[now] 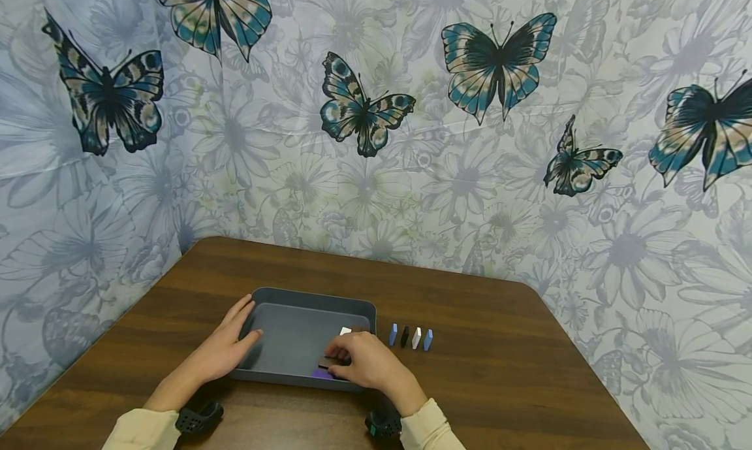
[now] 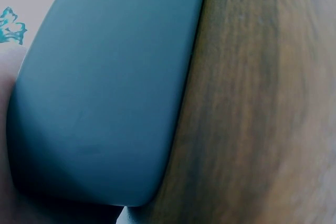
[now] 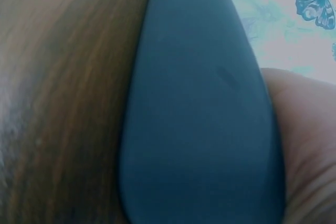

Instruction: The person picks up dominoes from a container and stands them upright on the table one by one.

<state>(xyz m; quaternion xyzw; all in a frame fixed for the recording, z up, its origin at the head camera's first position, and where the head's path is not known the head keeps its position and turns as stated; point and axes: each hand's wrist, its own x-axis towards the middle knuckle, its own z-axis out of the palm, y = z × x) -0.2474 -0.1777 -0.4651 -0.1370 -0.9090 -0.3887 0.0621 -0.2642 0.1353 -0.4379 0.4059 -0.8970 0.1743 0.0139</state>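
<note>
A dark grey tray (image 1: 294, 300) lies on the wooden table. My left hand (image 1: 220, 349) rests over its left rim, fingers fairly straight along the edge and thumb reaching inside. In the tray's front right corner, my right hand (image 1: 370, 362) curls its fingers and thumb about a small dark block (image 1: 325, 362), apparently pinching it. Next to the thumb lies a purple block (image 1: 322, 373), and a white block (image 1: 345, 330) shows behind the fingers. The right hand hides part of this corner. Both wrist views show mostly the tray's outer front wall (image 2: 110, 87).
Right of the tray stands a row of small upright blocks: a blue block (image 1: 393, 334), a black block (image 1: 405, 336), a white block (image 1: 416, 338) and another blue block (image 1: 428, 339). A butterfly-patterned cloth (image 1: 376, 195) hangs behind the table (image 1: 499, 385).
</note>
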